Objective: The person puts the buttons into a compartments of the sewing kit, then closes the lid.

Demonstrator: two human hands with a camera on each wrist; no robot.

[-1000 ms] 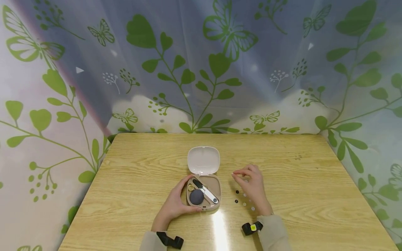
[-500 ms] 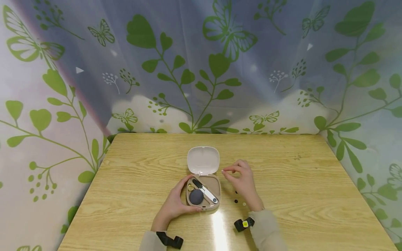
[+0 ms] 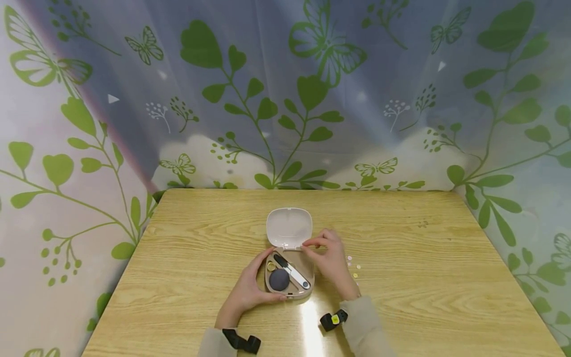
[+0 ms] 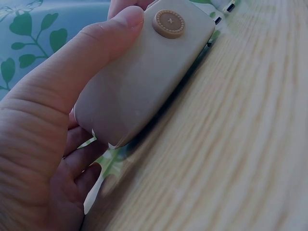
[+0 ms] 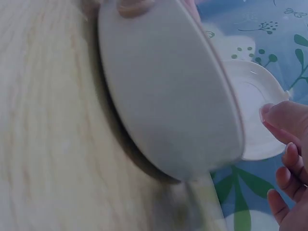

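"How many cases are there?"

"One case (image 3: 301, 260), smooth plastic with rounded corners, lying on the wooden table (image 3: 200, 233). Its single lid (image 3: 289, 228), pale and glossy, is swung back on the far side."

"And inside?"

"Three things I can count: one dark, round ball (image 3: 279, 280) at the near left, one thin gold ring (image 3: 271, 267) just behind it, and one long tool (image 3: 292, 272), black and white, lying aslant."

"What about the hands?"

"Two. The left hand (image 3: 250, 290) grips the case from its left side, thumb along the front wall near one round, bead-edged knob (image 4: 169, 23). The right hand (image 3: 330, 255) is over the far right corner, by the lid, thumb and forefinger brought together; I can't tell whether anything is between them."

"Any loose bits?"

"At least four buttons (image 3: 359, 267), tiny, round and pale, on the table to the right of the right hand; the wrist may hide others."

"And behind?"

"One stretch of cloth (image 3: 250, 124), softly creased, printed with green leaves and butterflies."
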